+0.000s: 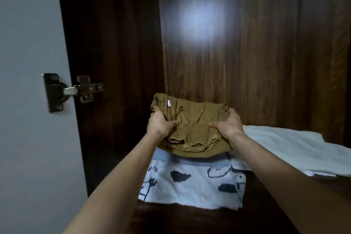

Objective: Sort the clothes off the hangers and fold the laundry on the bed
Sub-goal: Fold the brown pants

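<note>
**Wardrobe shelf: folded garments**

Dark wood wardrobe interior, pale door with metal hinge at left. Landmark: white printed cloth, folded on the shelf. Above its far edge: folded olive-brown garment, gripped at either end by left hand and right hand, fingers curled under, thumbs on top. Right of the printed cloth: pale folded towel.

Two bare forearms — no sleeves, watch or rings in view, as far as dim light shows — ending in the left hand and right hand
</note>
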Tool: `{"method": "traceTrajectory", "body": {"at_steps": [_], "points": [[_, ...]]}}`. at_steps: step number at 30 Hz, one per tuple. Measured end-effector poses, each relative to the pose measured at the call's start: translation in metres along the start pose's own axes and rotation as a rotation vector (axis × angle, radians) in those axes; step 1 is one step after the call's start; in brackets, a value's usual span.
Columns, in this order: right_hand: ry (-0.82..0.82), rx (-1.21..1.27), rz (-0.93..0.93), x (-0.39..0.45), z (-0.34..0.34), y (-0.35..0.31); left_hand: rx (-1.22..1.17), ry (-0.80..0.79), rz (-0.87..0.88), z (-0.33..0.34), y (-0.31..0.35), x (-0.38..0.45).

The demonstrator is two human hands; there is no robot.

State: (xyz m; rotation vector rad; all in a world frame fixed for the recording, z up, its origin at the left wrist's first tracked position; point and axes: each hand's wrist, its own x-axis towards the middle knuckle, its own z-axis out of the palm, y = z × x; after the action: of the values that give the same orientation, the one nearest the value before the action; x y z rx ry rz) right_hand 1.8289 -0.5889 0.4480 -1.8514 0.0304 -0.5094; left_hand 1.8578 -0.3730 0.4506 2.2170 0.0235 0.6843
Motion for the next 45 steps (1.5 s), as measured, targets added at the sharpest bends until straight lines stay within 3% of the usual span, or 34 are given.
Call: {"method": "traceTrajectory", "body": {"at_steps": [10, 17, 23, 29, 32, 34, 35, 38, 45], "points": [[-0.025, -0.089, 0.079, 0.088, 0.068, 0.058, -0.009, -0.046, -0.086, 0.055, -0.051, 0.066], [0.002, -0.170, 0.153, 0.093, 0.062, 0.093, -0.084, -0.156, -0.181, 0.089, -0.081, 0.073], [0.053, -0.167, 0.078, 0.117, 0.052, 0.079, -0.234, -0.228, -0.244, 0.087, -0.071, 0.098], [-0.340, -0.854, -0.034, 0.118, 0.045, 0.093, 0.171, -0.439, -0.295, 0.097, -0.064, 0.109], [-0.235, -1.131, -0.230, 0.133, 0.045, 0.061, 0.530, -0.323, -0.108, 0.094, -0.037, 0.116], [-0.152, -1.104, -0.351, 0.139, 0.054, 0.050, 0.584, -0.211, 0.075, 0.099, -0.022, 0.109], [-0.207, -1.036, -0.318, 0.136, 0.062, 0.052, 0.572, -0.224, 0.118, 0.106, -0.023, 0.102], [-0.425, -0.953, -0.103, 0.113, 0.088, 0.097, 0.629, -0.380, 0.084, 0.126, -0.055, 0.070], [-0.440, -0.931, -0.052, 0.100, 0.088, 0.133, 0.678, -0.400, 0.060, 0.133, -0.077, 0.064]]}}
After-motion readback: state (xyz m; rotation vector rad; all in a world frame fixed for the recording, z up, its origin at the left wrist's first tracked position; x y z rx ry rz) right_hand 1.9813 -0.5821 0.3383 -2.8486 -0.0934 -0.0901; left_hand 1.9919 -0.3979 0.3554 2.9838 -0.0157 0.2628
